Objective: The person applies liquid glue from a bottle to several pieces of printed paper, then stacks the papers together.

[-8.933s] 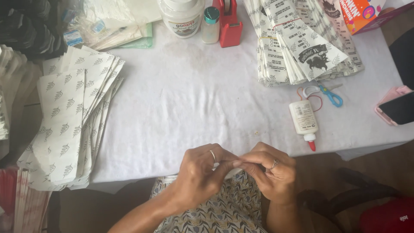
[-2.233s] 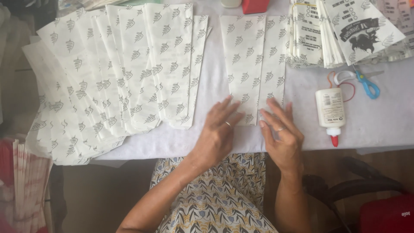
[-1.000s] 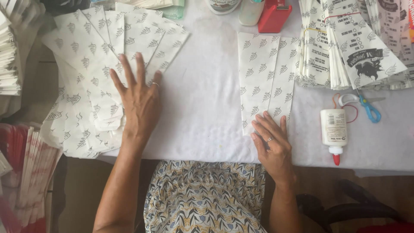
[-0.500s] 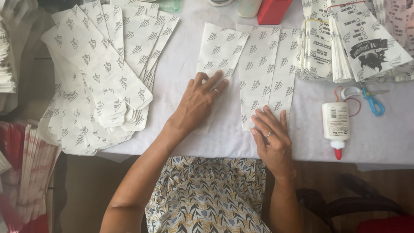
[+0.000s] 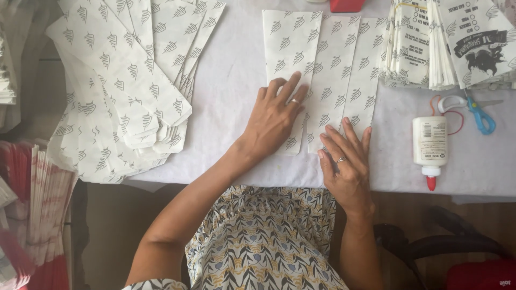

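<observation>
White tablecloth [image 5: 231, 96], both hands flat, open on paper bags [image 5: 322, 70]; glue bottle [image 5: 430, 142] beside

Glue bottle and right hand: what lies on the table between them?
In the head view, only bare white tablecloth separates the right hand from the glue bottle. The patterned paper bags under the fingers stop short of the bottle.

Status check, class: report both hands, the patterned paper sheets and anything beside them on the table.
Left hand flat on leftmost patterned sheet. Right hand flat on neighbouring sheets. Glue bottle and scissors lie apart at right.
</observation>
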